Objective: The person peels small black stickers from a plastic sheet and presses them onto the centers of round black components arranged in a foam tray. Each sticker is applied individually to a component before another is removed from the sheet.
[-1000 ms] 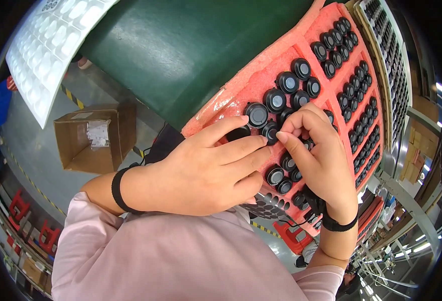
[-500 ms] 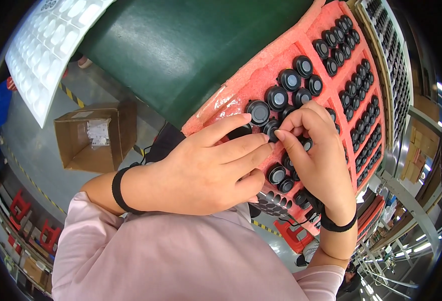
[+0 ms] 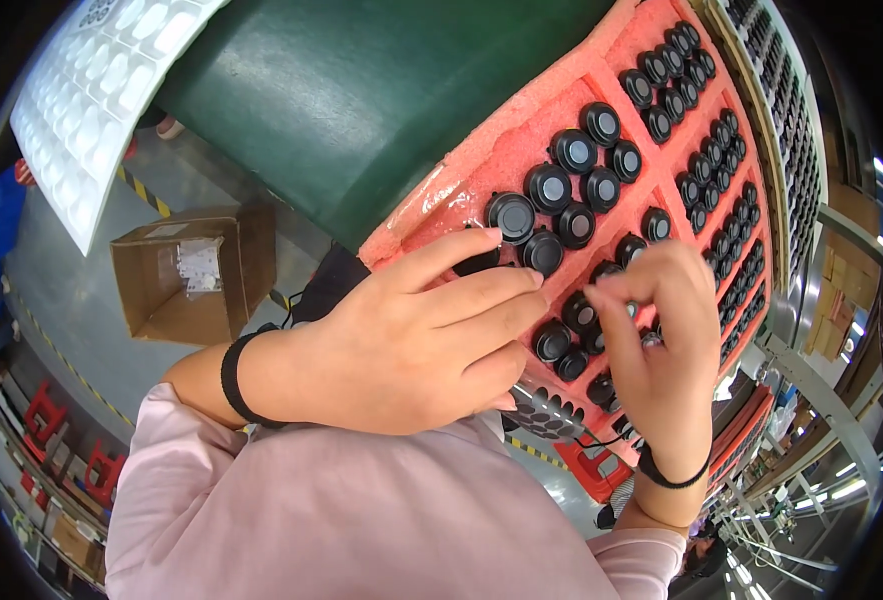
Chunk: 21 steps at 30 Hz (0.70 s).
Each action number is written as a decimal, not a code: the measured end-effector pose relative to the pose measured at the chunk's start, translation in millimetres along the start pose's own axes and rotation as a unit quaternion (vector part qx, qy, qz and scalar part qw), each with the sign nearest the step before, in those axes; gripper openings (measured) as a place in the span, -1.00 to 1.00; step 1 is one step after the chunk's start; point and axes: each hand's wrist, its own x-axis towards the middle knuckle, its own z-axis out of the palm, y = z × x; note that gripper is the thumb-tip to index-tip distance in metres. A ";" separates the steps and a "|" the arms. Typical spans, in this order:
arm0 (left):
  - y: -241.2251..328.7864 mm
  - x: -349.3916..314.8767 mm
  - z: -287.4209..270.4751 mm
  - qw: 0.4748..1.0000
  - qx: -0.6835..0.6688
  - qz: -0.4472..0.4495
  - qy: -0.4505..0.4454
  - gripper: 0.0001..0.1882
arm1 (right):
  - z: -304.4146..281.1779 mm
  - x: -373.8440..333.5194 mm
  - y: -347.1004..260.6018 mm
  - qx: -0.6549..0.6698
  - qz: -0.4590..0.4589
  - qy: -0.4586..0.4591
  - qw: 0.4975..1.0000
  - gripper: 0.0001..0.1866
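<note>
My left hand [image 3: 391, 335] reaches over the near left end of a pink foam tray [image 3: 561, 105]. Its outer fingers are stretched out, two tips by a black round part with a grey centre [image 3: 540, 254]. Below, the bent index finger and thumb seem to grip a shiny curved sheet with black ovals [image 3: 548, 412]; the grip is partly hidden. My right hand [image 3: 661, 340] hovers over the tray's near compartment, thumb and index finger closed together. Motion blurs it, and whatever its fingertips hold cannot be made out. Several more round parts [image 3: 573, 152] sit around both hands.
Beyond the tray's left edge lies a dark green surface [image 3: 351, 110]. A cardboard box [image 3: 166, 290] with white pieces inside stands on the floor at left. A white moulded tray [image 3: 101, 100] juts in at upper left. Another filled tray [image 3: 786, 130] adjoins on the right.
My right hand has moved right and slightly nearer, away from the round part by my left fingertips, uncovering several parts. My left hand has barely moved.
</note>
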 end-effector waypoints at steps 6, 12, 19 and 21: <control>5.4 2.1 -10.3 0.998 -0.048 0.023 -0.047 -0.64 | -22.6 -38.3 -28.8 0.219 0.111 -0.112 0.963 -0.76; 12.0 2.8 -2.5 0.998 -0.048 0.047 0.002 -0.66 | -12.4 -58.9 -38.9 0.241 0.121 -0.104 0.957 -0.71; 16.2 5.5 -2.2 0.997 -0.033 0.064 -0.017 -0.69 | -6.1 -72.8 -38.7 0.169 0.063 -0.038 0.983 -0.64; 16.9 7.0 -3.6 0.997 -0.048 0.051 -0.043 -0.69 | -5.9 -74.2 -38.2 0.158 0.057 -0.032 0.985 -0.64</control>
